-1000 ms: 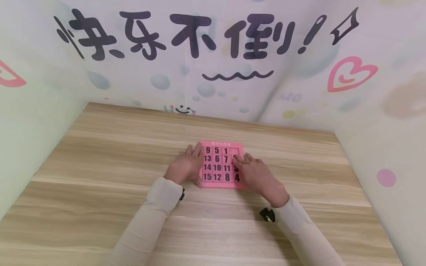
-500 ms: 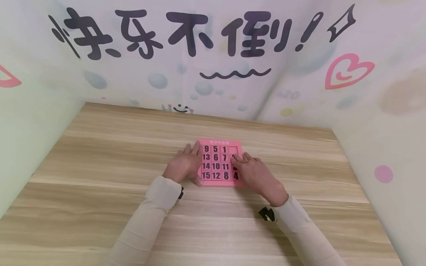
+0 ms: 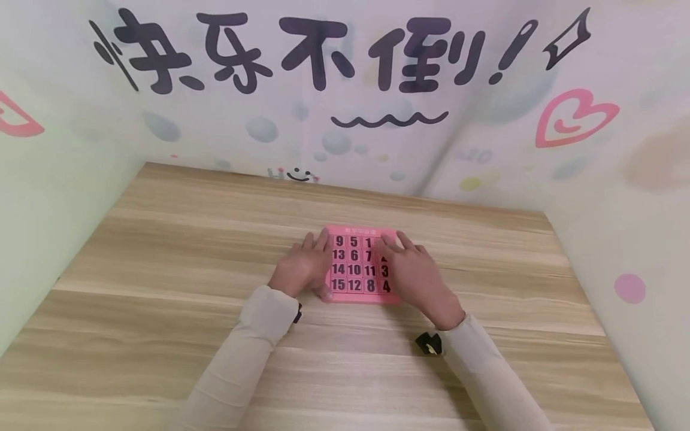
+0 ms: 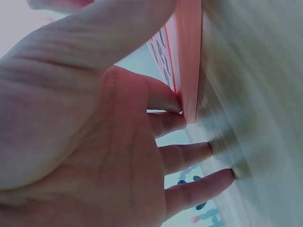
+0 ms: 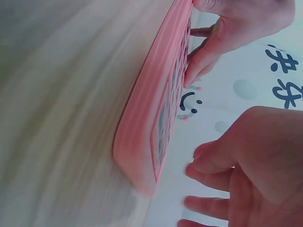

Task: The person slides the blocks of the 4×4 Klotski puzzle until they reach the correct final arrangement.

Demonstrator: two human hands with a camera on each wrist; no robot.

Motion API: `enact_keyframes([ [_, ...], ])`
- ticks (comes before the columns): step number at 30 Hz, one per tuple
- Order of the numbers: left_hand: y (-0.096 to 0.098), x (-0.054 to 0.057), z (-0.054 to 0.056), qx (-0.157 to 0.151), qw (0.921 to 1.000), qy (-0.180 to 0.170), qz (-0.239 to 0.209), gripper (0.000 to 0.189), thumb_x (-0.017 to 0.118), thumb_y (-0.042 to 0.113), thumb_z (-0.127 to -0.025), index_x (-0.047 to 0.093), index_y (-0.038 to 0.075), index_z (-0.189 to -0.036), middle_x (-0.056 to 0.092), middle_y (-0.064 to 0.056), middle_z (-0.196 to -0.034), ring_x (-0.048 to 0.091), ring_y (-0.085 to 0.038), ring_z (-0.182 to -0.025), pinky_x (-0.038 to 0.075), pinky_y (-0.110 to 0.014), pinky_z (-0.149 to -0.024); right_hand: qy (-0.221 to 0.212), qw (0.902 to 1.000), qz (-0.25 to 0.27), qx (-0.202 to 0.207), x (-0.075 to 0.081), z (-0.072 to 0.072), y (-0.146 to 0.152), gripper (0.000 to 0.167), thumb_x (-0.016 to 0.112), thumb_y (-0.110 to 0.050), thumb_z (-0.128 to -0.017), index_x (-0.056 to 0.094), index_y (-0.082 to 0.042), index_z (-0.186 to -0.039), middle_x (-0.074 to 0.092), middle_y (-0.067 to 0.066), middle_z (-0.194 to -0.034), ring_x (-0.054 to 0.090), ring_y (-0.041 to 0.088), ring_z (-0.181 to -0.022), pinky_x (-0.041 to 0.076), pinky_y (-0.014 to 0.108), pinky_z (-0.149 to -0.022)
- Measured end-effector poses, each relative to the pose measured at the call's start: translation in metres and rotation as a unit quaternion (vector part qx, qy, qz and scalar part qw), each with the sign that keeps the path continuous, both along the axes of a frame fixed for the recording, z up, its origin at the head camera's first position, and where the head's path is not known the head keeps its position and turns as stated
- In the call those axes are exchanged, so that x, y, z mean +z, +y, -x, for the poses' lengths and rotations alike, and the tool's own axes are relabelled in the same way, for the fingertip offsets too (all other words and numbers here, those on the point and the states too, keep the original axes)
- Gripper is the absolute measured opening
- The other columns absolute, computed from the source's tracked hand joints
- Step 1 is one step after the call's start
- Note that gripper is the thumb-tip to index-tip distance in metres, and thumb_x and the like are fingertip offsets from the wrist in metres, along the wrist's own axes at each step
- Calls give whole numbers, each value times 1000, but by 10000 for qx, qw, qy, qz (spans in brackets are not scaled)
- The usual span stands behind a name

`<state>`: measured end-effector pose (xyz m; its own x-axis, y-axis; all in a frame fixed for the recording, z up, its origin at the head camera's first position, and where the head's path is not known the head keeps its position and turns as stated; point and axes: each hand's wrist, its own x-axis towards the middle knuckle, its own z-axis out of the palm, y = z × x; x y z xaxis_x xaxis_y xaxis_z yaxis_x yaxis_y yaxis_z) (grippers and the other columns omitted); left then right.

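Observation:
A pink number sliding puzzle [image 3: 356, 298] lies flat on the table in the head view, its rows of black-numbered tiles [image 3: 354, 270] between both hands. My left hand [image 3: 300, 267] grips its left side, thumb at the near corner and fingers by the far corner. In the left wrist view, two fingertips meet the frame's edge [image 4: 191, 61] and the others reach down to the table. My right hand [image 3: 417, 275] lies over the puzzle's right side, fingertips at the top right slot, which they hide. The right column's tiles show partly beside the hand.
The wood-grain table [image 3: 162, 263] reaches a white cloth backdrop [image 3: 226, 137] with large black characters and a pink heart. Pale walls [image 3: 48, 197] stand on both sides. A black strap piece [image 3: 429, 343] sits at the right wrist.
My right hand has shifted away from the body, its fingertips moving from the right column's second row to the top right slot. The left hand keeps its hold.

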<state>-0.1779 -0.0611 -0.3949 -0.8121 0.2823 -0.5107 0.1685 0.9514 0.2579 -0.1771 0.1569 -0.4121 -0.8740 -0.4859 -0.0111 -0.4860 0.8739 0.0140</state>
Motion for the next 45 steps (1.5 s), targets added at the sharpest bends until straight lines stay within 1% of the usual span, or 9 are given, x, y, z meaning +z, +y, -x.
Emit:
enact_keyframes([
  [4,0,1,0,17,10000,5,12,120,84,37,-73,8,3,-158,-8,-12,-167,-2,-38,-153,11,-49,-124,-437,9988,-219,-24,2,4,-12,57,46,-6,-97,38,-14,-153,33,5,-159,21,40,-149,34,60,-114],
  [6,0,2,0,46,10000,-2,19,119,84,36,-74,8,3,-159,-7,-12,-167,-2,-37,-153,12,-48,-124,-655,9971,-389,-5,2,5,-18,57,44,-9,-99,34,-15,-155,30,5,-160,18,39,-150,31,59,-115],
  [10,0,2,-1,146,9999,-45,-20,118,84,34,-74,7,3,-159,-7,-11,-167,-3,-36,-153,11,-47,-125,-856,9946,-591,-35,2,4,-26,54,43,-11,-101,35,-14,-155,32,5,-160,19,37,-150,31,59,-116],
  [20,1,3,-2,109,9999,14,-69,118,84,34,-73,9,3,-159,-6,-12,-167,-2,-37,-153,12,-48,-125,-833,9943,-655,-135,1,6,-22,54,46,-12,-100,40,-17,-153,35,3,-159,24,40,-148,33,61,-113],
  [26,1,3,-3,197,9997,-5,-133,120,85,33,-72,7,4,-159,-7,-11,-167,-3,-36,-153,10,-47,-125,-693,9954,-648,-120,1,5,-19,50,45,-16,-101,43,-16,-151,38,5,-157,28,41,-147,36,62,-111],
  [32,0,3,-4,193,9998,25,-79,120,85,35,-72,7,4,-159,-7,-10,-167,-3,-36,-153,11,-47,-125,-747,9954,-551,-218,1,5,-13,50,46,-13,-101,45,-15,-150,39,7,-157,28,42,-146,35,62,-111],
  [37,1,3,-4,221,9997,-36,-133,120,84,34,-73,6,5,-159,-9,-9,-167,-4,-35,-153,10,-46,-125,-797,9951,-501,-310,0,6,-4,53,45,-8,-97,45,-15,-150,40,8,-156,30,43,-145,35,62,-111],
  [40,1,3,-4,163,9998,-16,-88,119,84,35,-73,8,4,-159,-7,-10,-167,-3,-36,-153,11,-47,-125,-732,9957,-504,-246,-1,5,0,54,45,-7,-96,46,-14,-149,41,8,-156,33,44,-143,38,62,-109],
  [45,0,3,-3,102,9999,40,-5,119,84,36,-73,9,4,-159,-6,-11,-167,-1,-37,-153,13,-48,-124,-645,9967,-457,-158,-1,6,4,51,45,-10,-99,46,-13,-149,41,8,-155,36,46,-141,40,62,-108],
])
